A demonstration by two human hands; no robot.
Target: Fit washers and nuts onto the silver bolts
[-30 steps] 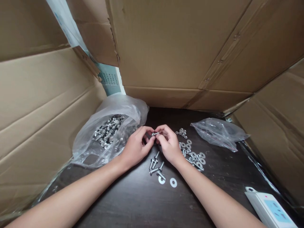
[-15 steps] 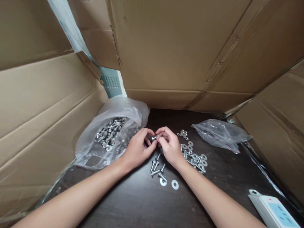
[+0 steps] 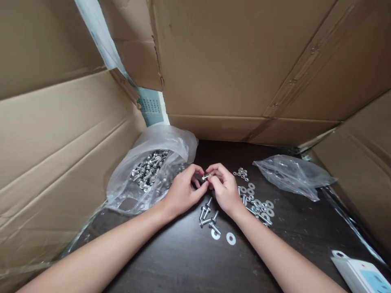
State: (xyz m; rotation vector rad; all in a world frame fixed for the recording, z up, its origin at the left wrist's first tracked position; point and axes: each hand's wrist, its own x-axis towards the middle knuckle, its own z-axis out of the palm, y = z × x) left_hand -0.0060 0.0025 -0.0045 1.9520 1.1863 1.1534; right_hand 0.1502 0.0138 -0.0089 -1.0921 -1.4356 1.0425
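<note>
Between my two hands is a small metal bolt (image 3: 206,177), lying nearly level above the dark table. The fingers of my left hand (image 3: 186,188) close around its left end. Thumb and fingertips of my right hand (image 3: 225,188) pinch its right end. My fingers partly hide the bolt, so I cannot make out every part on it. Just below the hands lie several loose bolts (image 3: 207,212). Two flat washers (image 3: 231,238) are near them, one partly under a bolt. Right of my right hand is a mixed pile of bolts and washers (image 3: 259,206).
A clear plastic bag (image 3: 122,195) full of bolts with washers stands open at the left. Small nuts (image 3: 242,174) lie behind the pile. Another plastic bag (image 3: 293,175) lies flat at the right, and a white power strip (image 3: 357,270) at the lower right. Cardboard walls (image 3: 244,61) enclose the table.
The whole view has shifted, so everything appears slightly further right. Both hands keep hold of the bolt, with only slight finger movement.
</note>
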